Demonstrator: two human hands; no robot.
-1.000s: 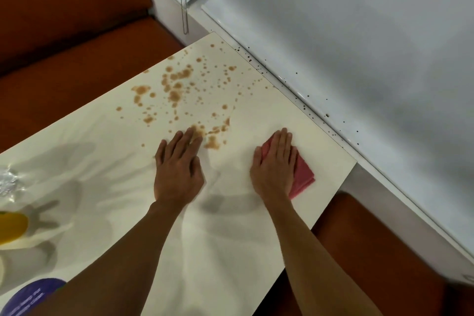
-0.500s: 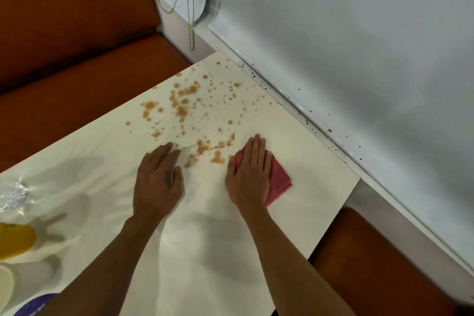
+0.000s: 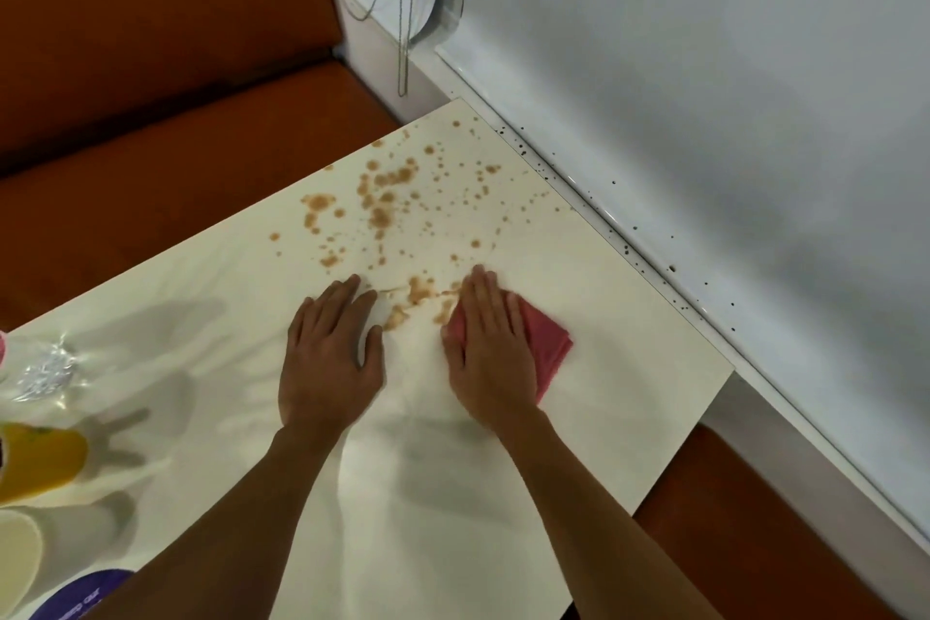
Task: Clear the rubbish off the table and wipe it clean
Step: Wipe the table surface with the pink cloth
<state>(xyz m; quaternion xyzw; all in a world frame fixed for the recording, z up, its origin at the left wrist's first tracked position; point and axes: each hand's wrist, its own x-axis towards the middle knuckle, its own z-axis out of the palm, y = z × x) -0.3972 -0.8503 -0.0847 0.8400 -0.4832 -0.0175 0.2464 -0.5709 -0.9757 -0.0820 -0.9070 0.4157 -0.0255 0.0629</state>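
A cream table [image 3: 629,368] carries a spread of brown splatter stains [image 3: 392,201] across its far corner. My right hand [image 3: 490,347] lies flat with straight fingers on a folded pink cloth [image 3: 546,340], pressing it to the table at the near edge of the stains. My left hand [image 3: 329,352] rests flat on the table just left of it, fingers straight, holding nothing. A smeared brown patch [image 3: 417,292] sits between the two hands.
At the left edge lie crumpled clear plastic [image 3: 43,370], a yellow item [image 3: 37,463], a white cup [image 3: 20,559] and a purple lid [image 3: 80,594]. Orange bench seats [image 3: 166,141] flank the table. A white wall ledge [image 3: 654,267] with dark specks runs along the right.
My right hand slid the pink cloth left toward the stains. My left hand shifted back and left. A few spots near the hands are smeared.
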